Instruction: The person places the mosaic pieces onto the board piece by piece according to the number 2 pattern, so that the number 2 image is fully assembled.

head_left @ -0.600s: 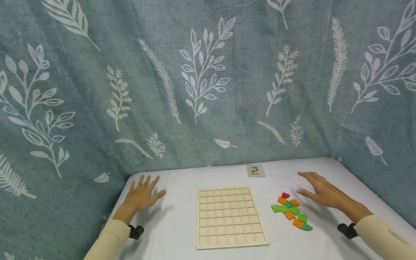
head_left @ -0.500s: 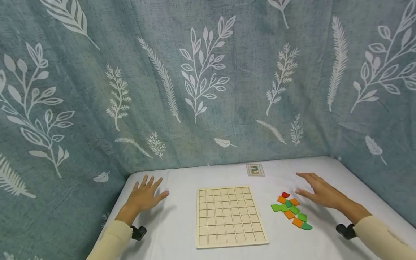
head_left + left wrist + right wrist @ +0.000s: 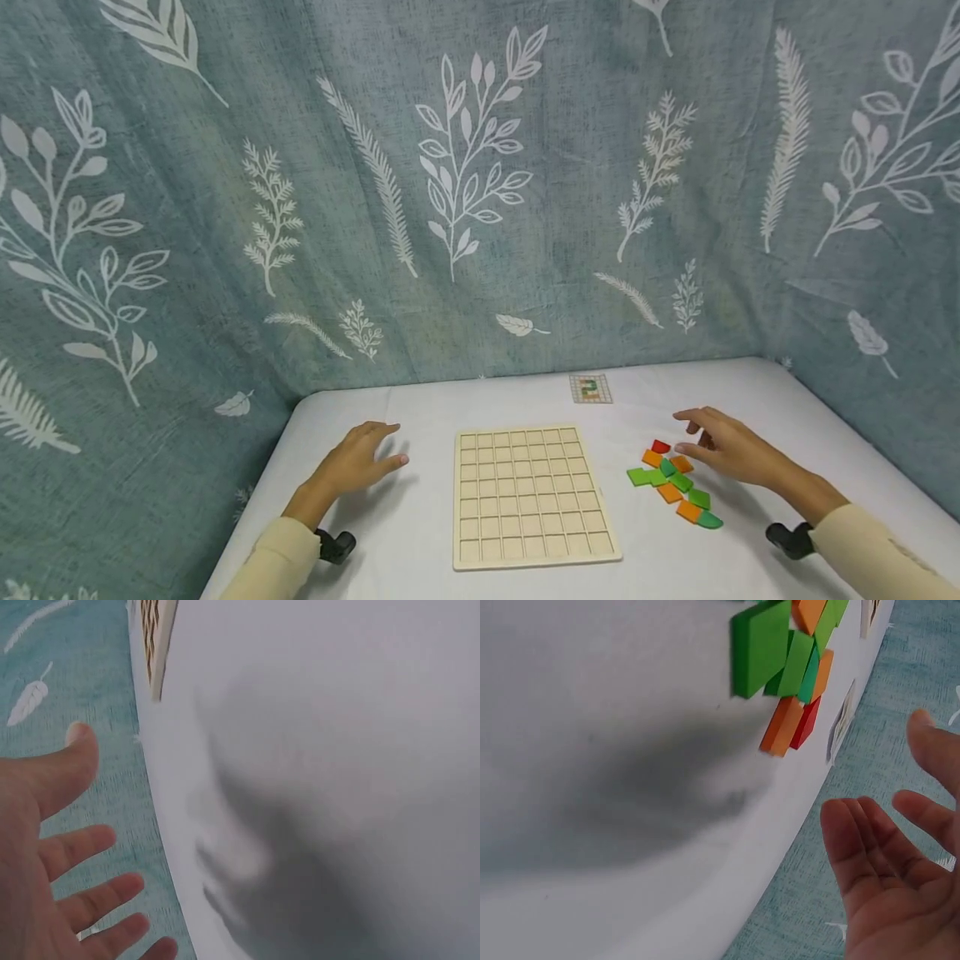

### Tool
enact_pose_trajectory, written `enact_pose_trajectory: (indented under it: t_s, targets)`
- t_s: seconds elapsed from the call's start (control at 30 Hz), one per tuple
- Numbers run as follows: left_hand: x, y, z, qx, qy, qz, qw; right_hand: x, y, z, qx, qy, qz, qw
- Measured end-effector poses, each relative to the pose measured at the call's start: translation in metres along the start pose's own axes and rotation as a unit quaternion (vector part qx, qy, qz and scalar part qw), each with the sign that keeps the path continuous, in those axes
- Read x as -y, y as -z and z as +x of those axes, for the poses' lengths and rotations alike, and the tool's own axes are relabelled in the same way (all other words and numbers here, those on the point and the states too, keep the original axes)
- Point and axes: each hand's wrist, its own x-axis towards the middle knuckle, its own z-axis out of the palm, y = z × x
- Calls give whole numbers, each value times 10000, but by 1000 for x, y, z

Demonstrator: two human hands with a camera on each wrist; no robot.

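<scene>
A pale wooden board (image 3: 525, 497) with a grid of shallow square cells lies on the table in the head view. To its right is a loose cluster of flat tiles (image 3: 681, 482) in orange, green, teal and red, some square and some with a rounded side. My right hand (image 3: 731, 447) hovers beside the upper end of the cluster, fingers relaxed and holding nothing. Left of the board, my left hand (image 3: 356, 462) is held over the cloth, its thumb and fingers apart and nothing between them. The left wrist view shows that hand (image 3: 67, 847) with fingers spread.
Behind the board lies a small card (image 3: 591, 389) printed with a coloured grid pattern. White cloth (image 3: 420, 533) covers the table. A blue-green curtain (image 3: 480, 208) with white leaf prints hangs along the back and sides.
My left hand has moved right toward the board, its fingers drawn closer together. My right hand has shifted slightly left and down toward the tiles, its fingers bending a little more.
</scene>
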Motion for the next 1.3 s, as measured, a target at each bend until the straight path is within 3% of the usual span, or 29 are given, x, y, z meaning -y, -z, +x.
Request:
enact_pose_trajectory:
  t_s: [0.2, 0.43, 0.7, 1.07, 1.3]
  targets:
    - [-11, -16, 8, 175, -276, -557, 9979, 9, -7, 3, 414, -231, 228, 9986]
    - [-28, -45, 11, 836, -734, -1049, 9882, 11, -20, 1, 727, -110, 323, 9968]
    - [-47, -60, 9, 1268, -740, -1194, 9819, 16, -30, 4, 908, -248, 170, 9954]
    - [-52, -70, 12, 1142, -759, -1358, 9812, 25, -30, 12, 850, -756, -170, 9934]
    - [-50, -71, 7, 1137, -615, -1346, 9824, 27, -32, 14, 921, -632, -221, 9935]
